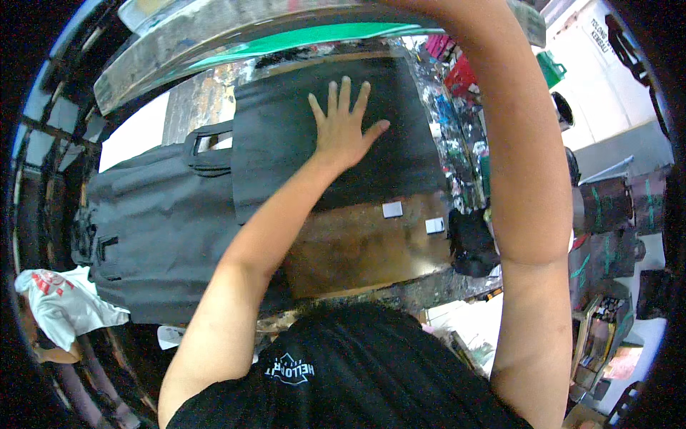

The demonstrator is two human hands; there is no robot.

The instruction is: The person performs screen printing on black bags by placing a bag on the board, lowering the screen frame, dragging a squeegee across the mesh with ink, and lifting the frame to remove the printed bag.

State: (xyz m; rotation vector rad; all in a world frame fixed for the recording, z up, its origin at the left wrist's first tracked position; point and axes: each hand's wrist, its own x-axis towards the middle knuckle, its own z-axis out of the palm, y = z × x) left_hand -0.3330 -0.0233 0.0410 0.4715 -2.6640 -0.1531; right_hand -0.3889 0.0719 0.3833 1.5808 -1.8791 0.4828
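Note:
My left hand (pixel 343 129) lies flat with its fingers spread on a black fabric sheet (pixel 279 121), which looks like the body of a cloth bag. The sheet rests on a brown board (pixel 357 243) on the worktable. Beyond it, a weathered frame (pixel 236 36) with a green surface (pixel 286 39) is raised above the table. My right forearm (pixel 525 143) reaches up and forward past the right side toward that frame. The right hand itself is cut off by the top edge of the picture.
Black bags with handles (pixel 164 222) are piled on the left. Two small white pieces (pixel 392 209) sit on the board's right part. A paint-spattered strip (pixel 457 150) and a black cloth (pixel 471 243) lie to the right. Another person in a white shirt (pixel 68 300) is at far left.

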